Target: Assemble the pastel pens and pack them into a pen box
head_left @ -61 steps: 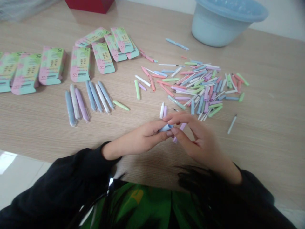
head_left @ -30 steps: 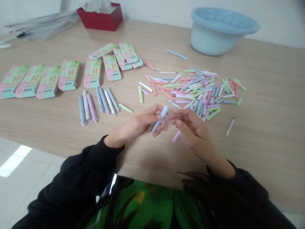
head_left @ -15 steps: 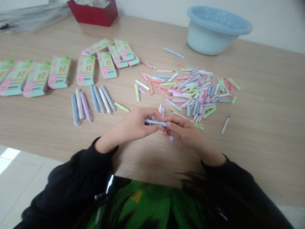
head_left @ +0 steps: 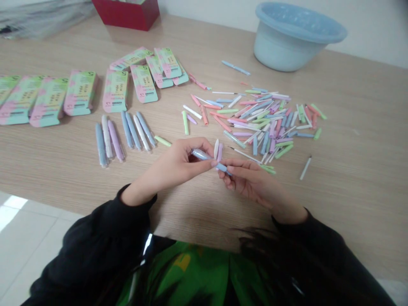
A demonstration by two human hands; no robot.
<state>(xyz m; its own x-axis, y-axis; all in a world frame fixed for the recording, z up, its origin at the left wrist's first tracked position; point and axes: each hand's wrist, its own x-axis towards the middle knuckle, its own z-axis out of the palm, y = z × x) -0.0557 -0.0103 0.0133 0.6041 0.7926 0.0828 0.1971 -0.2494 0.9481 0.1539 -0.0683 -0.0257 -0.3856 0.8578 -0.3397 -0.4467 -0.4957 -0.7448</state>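
Note:
Between both hands is a blue pen (head_left: 204,155), tilted down toward the right. My left hand (head_left: 178,160) is closed round its left part, thumb and fingers pinching it. My right hand (head_left: 251,180) grips the lower right end with thumb and fingertips. Just beyond the fingers stand out a white pen piece (head_left: 216,148) and a purple pen piece (head_left: 219,152); whether they are held or lie on the table I cannot tell. Past my right hand spreads a pile of loose pen parts (head_left: 267,119). A green pen piece (head_left: 162,141) lies near my left hand.
Several finished-looking pens (head_left: 114,140) lie in two groups at the left. Behind them are several pastel cardboard boxes (head_left: 115,91). A blue basin (head_left: 287,53) and a red box (head_left: 129,16) stand at the back. Clear plastic wrapping (head_left: 44,19) lies far left.
The blue pen has gone from nearly level to sloping down at its right end, and my right hand has dipped slightly with it. The whole view has shifted a little.

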